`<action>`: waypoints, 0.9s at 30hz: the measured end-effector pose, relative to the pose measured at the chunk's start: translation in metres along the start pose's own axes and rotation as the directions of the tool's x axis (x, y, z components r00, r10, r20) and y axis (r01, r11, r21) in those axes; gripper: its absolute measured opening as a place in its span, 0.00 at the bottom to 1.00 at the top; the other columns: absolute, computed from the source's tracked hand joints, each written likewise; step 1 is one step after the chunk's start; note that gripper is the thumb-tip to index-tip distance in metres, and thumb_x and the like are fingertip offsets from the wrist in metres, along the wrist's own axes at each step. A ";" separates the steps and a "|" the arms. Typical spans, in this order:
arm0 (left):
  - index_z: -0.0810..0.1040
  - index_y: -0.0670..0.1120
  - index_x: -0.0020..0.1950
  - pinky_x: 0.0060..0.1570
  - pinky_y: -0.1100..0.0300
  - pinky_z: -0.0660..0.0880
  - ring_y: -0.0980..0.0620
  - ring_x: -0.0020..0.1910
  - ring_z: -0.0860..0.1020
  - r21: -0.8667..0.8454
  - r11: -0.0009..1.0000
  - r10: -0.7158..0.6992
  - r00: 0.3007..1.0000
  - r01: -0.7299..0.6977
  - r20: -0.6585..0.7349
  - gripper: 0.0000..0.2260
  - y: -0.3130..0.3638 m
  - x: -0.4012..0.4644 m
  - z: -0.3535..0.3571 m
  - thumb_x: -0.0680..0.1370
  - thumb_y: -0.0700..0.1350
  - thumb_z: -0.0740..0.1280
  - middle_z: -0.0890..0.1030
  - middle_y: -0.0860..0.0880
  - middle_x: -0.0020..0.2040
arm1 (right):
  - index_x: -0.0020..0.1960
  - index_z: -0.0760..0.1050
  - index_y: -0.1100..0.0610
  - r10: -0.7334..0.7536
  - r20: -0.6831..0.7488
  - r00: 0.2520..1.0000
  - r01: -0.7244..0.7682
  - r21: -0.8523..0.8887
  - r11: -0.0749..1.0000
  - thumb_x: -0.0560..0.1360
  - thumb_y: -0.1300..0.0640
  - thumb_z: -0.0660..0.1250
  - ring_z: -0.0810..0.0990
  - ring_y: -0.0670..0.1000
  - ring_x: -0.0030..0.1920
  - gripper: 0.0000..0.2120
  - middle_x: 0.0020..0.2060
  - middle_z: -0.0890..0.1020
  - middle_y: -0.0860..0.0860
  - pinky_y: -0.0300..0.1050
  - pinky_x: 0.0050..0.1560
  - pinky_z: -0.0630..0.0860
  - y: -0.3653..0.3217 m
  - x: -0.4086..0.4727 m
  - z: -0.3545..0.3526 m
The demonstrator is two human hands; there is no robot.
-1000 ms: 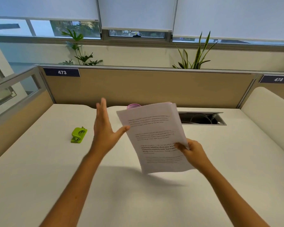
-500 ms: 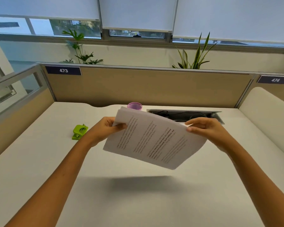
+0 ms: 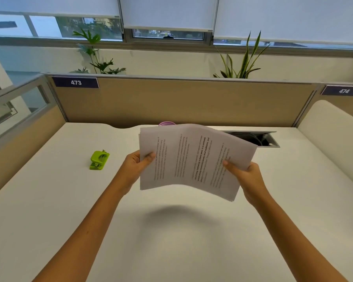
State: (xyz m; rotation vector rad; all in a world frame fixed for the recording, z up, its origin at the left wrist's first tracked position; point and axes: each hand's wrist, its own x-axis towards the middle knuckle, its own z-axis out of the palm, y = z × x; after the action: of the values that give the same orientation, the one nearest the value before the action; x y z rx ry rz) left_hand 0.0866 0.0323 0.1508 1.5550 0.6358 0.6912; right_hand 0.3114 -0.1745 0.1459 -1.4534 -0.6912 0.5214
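A stack of printed white sheets (image 3: 192, 159) hangs in the air above the middle of the white desk (image 3: 171, 231), turned sideways so the text lines run vertically. My left hand (image 3: 136, 165) grips its left edge, thumb on top of the page. My right hand (image 3: 246, 178) grips the lower right edge, thumb on the printed side. The sheets sag slightly between the two hands and cast a shadow on the desk below.
A green hole punch (image 3: 99, 160) lies on the desk to the left. A purple round object (image 3: 167, 123) peeks out behind the paper. An open cable tray (image 3: 261, 138) is sunk into the desk at the back right. Beige partitions (image 3: 181, 100) enclose the desk.
My left hand went from open beside the paper to gripping its left edge. The stack rotated from upright to sideways, and my right hand shifted to the lower right edge.
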 end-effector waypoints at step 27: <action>0.72 0.54 0.60 0.39 0.72 0.76 0.51 0.57 0.78 -0.014 0.979 -0.203 0.970 0.203 -0.134 0.12 -0.111 -0.033 0.037 0.76 0.51 0.65 0.80 0.57 0.52 | 0.49 0.79 0.43 0.164 -0.032 0.986 -0.164 0.013 0.986 0.71 0.60 0.72 0.83 0.49 0.48 0.13 0.45 0.85 0.43 0.35 0.38 0.80 0.092 -0.027 -0.002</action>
State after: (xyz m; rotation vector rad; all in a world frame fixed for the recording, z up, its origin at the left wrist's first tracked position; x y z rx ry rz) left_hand 0.0917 -0.0070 0.0355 1.4272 0.8831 0.6444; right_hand 0.3013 -0.1884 0.0511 -1.5136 -0.5443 0.6258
